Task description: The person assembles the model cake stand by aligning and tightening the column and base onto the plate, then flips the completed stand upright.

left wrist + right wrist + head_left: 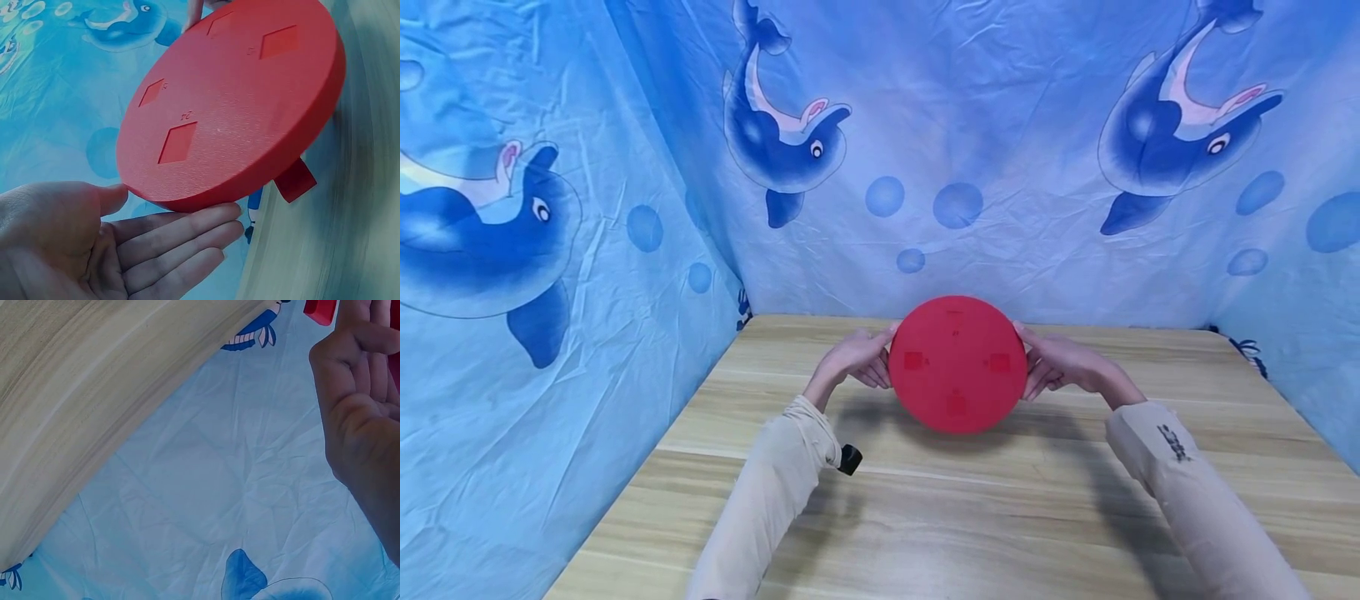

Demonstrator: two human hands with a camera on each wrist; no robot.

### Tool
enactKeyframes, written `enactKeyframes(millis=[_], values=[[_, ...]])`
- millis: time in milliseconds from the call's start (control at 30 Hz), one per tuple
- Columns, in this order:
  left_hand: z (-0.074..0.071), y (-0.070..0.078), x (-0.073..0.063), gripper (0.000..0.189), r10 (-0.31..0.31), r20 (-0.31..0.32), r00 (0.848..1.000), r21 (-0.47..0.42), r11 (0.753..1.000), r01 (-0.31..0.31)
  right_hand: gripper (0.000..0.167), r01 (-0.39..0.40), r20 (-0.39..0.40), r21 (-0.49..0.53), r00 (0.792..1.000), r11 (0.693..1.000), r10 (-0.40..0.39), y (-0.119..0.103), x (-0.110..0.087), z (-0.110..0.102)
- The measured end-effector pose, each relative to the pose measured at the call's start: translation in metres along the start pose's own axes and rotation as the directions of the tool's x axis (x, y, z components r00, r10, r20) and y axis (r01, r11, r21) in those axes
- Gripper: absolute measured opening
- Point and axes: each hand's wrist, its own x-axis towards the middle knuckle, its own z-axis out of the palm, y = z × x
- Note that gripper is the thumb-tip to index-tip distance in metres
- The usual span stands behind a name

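Note:
A round red disc (958,358) is held tilted above the wooden table between both hands. Shallow square recesses with small markings, one reading "24", are set in its face in the left wrist view. From its far side juts a short red block-like piece (294,180). My left hand (861,358) pinches the left edge, thumb at the rim and fingers behind it. At the opposite edge, my right hand (1063,364) grips likewise with thumb and fingers. Only a sliver of the disc and a red protruding piece (320,309) show in the right wrist view.
The wooden table (925,525) spreads out below the arms. Blue sheets (1000,267) printed with dolphins and bubbles hang behind the table and along both sides. A small black object (850,459) sits at the left sleeve cuff.

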Motion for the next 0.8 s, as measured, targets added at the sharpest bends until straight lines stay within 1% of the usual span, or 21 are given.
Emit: enactKeyframes(millis=[133, 333, 433, 533, 600, 700, 800], values=[[0.003, 0.000, 0.001, 0.067, 0.006, -0.026, 1.000, -0.002, 1.000, -0.006, 0.074, 0.023, -0.025, -0.002, 0.999, 1.000, -0.023, 0.003, 0.002, 0.000], [0.005, -0.002, 0.003, 0.061, 0.019, -0.048, 0.999, -0.022, 1.000, -0.020, 0.060, 0.057, -0.067, 0.021, 0.996, 0.998, -0.055, 0.007, 0.007, 0.002], [0.007, -0.005, 0.005, 0.055, 0.023, -0.059, 0.998, -0.037, 0.999, -0.026, 0.054, 0.047, -0.084, 0.043, 0.996, 0.998, -0.043, 0.011, 0.011, 0.006], [0.009, -0.010, 0.009, 0.049, 0.006, -0.071, 0.997, -0.053, 0.999, -0.010, 0.048, 0.029, -0.092, 0.064, 0.995, 0.998, -0.023, 0.016, 0.014, 0.009], [0.010, -0.013, 0.012, 0.050, -0.005, -0.081, 0.997, -0.057, 0.998, 0.001, 0.045, 0.024, -0.093, 0.075, 0.996, 0.997, -0.017, 0.018, 0.016, 0.010], [0.011, -0.016, 0.015, 0.051, -0.016, -0.095, 0.995, -0.065, 0.998, 0.010, 0.046, 0.017, -0.095, 0.087, 0.995, 0.996, -0.009, 0.021, 0.018, 0.010], [0.011, -0.016, 0.017, 0.053, -0.012, -0.104, 0.995, -0.069, 0.998, 0.004, 0.048, 0.012, -0.098, 0.090, 0.995, 0.996, -0.003, 0.022, 0.019, 0.009]])
